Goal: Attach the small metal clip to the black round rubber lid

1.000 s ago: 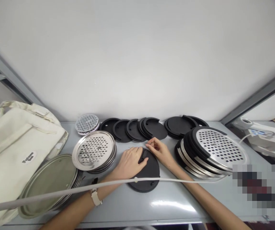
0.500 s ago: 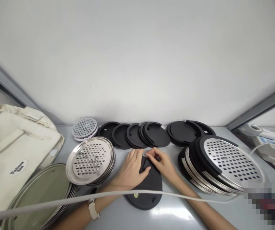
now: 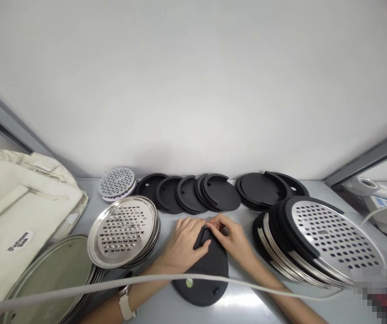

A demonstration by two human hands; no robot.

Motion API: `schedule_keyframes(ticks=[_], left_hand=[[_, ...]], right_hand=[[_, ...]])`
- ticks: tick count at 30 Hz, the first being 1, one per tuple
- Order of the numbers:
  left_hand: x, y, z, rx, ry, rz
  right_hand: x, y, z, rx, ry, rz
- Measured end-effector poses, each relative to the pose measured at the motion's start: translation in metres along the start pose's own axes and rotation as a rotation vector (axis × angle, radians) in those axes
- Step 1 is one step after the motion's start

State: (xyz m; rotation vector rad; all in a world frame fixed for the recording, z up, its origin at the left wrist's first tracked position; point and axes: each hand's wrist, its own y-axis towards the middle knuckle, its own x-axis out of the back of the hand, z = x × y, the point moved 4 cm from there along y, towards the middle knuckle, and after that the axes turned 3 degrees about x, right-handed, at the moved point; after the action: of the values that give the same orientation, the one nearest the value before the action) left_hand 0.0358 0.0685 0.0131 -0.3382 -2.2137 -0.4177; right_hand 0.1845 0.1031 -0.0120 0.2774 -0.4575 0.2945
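A black round plate [image 3: 213, 263] lies on the bench in front of me, with a raised rectangular part near its far end and a pale green round spot toward its near side. My left hand [image 3: 185, 245] rests over its left side, fingers curled at the far edge and thumb on top. My right hand [image 3: 229, 236] pinches at the far end of the plate, beside the raised part. A tiny shiny bit shows by those fingertips; what it is I cannot make out. The fingertips of both hands nearly meet.
Perforated metal discs [image 3: 124, 231] are stacked at left, above green round plates [image 3: 51, 274]. A cream bag [image 3: 38, 202] stands far left. Black rimmed discs [image 3: 218, 191] line the wall. At right leans a stack of black-rimmed grater discs [image 3: 335, 234]. A white cable [image 3: 166, 276] crosses in front.
The view has shifted slightly, so things sit a little lower. My right fingers have drawn closer together at the plate's far end. My left hand stays on the plate.
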Motion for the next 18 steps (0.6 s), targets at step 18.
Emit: schedule_keyframes(ticks=[18], left_hand=[[-0.004, 0.000, 0.002, -0.018, 0.095, -0.003]], right_hand=[[0.009, -0.002, 0.012, 0.079, -0.205, 0.114]])
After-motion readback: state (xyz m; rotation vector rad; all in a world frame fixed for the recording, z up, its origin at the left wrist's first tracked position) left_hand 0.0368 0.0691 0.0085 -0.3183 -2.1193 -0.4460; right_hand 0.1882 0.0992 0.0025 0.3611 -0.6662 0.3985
